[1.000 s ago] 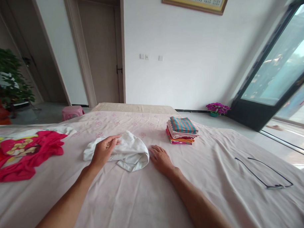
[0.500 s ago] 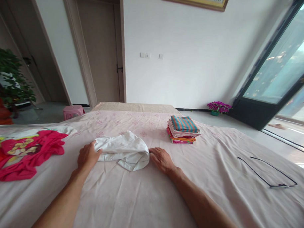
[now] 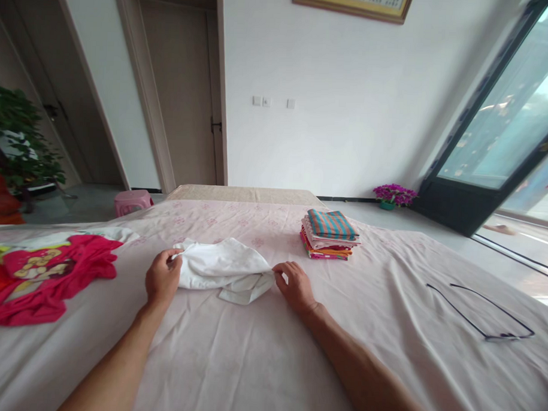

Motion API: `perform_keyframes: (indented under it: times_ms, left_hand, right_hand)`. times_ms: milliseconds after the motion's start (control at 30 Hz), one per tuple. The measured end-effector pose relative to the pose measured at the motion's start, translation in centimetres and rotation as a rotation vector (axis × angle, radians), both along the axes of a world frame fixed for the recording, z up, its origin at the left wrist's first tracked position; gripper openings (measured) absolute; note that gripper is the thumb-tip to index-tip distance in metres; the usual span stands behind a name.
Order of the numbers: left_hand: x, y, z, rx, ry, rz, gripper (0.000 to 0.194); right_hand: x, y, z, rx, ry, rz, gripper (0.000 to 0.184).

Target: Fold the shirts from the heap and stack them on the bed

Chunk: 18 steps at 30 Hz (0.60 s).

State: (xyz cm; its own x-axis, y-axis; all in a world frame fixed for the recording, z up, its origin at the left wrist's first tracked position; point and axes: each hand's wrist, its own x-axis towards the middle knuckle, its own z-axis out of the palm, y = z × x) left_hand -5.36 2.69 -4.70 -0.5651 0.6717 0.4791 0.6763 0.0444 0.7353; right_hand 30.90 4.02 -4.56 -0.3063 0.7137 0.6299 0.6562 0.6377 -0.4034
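A white cloth garment (image 3: 224, 264), partly folded and wrinkled, lies on the pale pink sheet (image 3: 214, 359) between my hands. Its exact kind does not show. At its left end my left hand (image 3: 163, 276) is closed, thumb and fingers pinching the edge. My right hand (image 3: 296, 285) pinches the right tip of the white garment between thumb and forefinger. One corner flap of the cloth hangs toward me near the right end. Beyond my right hand stands a stack of folded clothes (image 3: 330, 234), topped by a blue and orange striped piece.
Unfolded clothes, among them a pink-red printed shirt (image 3: 74, 270), lie in a heap at the left. A pair of eyeglasses (image 3: 490, 318) rests on the sheet at the right. Past the bed are a pink stool (image 3: 133, 202) and a pot of purple flowers (image 3: 395, 195).
My right hand has gone from lying against the cloth to pinching its right tip, drawing that end out to a point. My left hand has shifted slightly right and up, gripping the edge.
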Motion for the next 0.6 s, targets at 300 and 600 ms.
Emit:
perform_keyframes:
  times_ms: [300, 600]
  left_hand:
    - [-1.2, 0.1, 0.7, 0.286, -0.131, 0.16, 0.027]
    - [-1.9, 0.7, -1.2, 0.08, -0.275, 0.073, 0.04]
  right_hand:
    - [0.4, -0.7, 0.6, 0.037, 0.206, 0.148, 0.019]
    - [0.2, -0.9, 0.8, -0.259, -0.015, 0.239, 0.02]
